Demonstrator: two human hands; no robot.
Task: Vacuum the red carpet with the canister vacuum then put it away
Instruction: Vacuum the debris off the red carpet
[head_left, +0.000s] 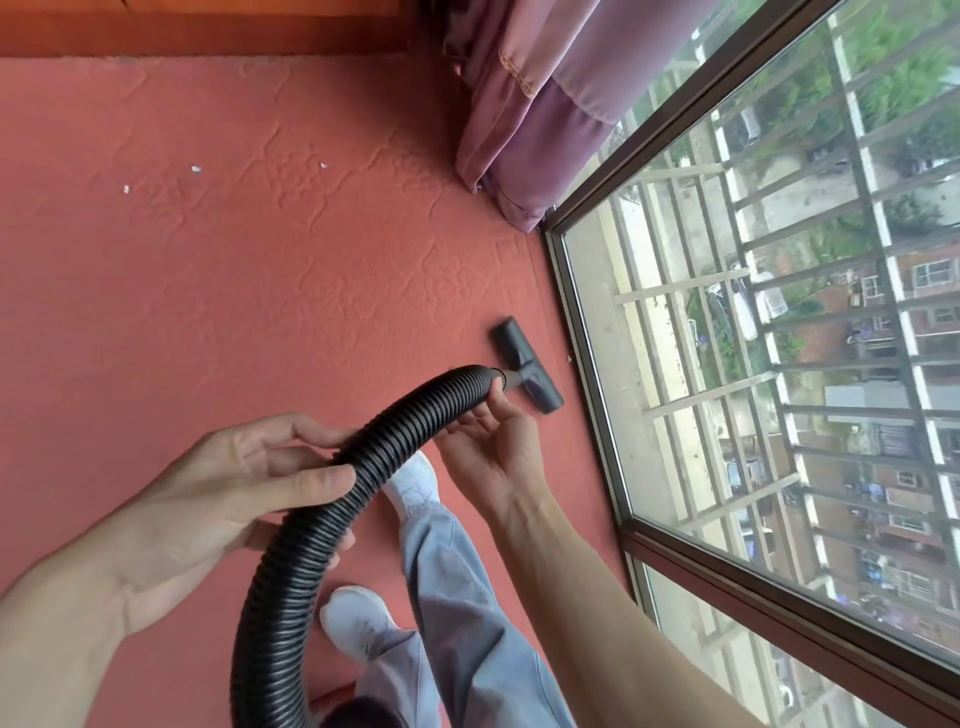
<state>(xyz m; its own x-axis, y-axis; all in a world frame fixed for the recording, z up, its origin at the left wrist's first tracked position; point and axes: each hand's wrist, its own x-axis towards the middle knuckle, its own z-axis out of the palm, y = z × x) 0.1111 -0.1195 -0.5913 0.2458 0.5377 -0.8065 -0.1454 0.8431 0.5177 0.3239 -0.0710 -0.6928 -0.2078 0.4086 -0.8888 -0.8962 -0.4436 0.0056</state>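
A black ribbed vacuum hose (332, 499) arcs from the bottom of the view up to a dark T-shaped floor nozzle (527, 364), which rests on the red carpet (234, 286) close to the window frame. My left hand (223, 499) is wrapped around the middle of the hose. My right hand (493, 441) cups the hose from below near its nozzle end, fingers touching it. The canister is mostly hidden; only a dark part shows at the bottom edge (358, 714).
A large window (779, 415) with a brown frame runs along the right. A purple curtain (530, 104) hangs at the top, reaching the carpet. Small white scraps (196, 168) lie on the carpet at upper left. My legs and white shoes (415, 480) stand below the hose.
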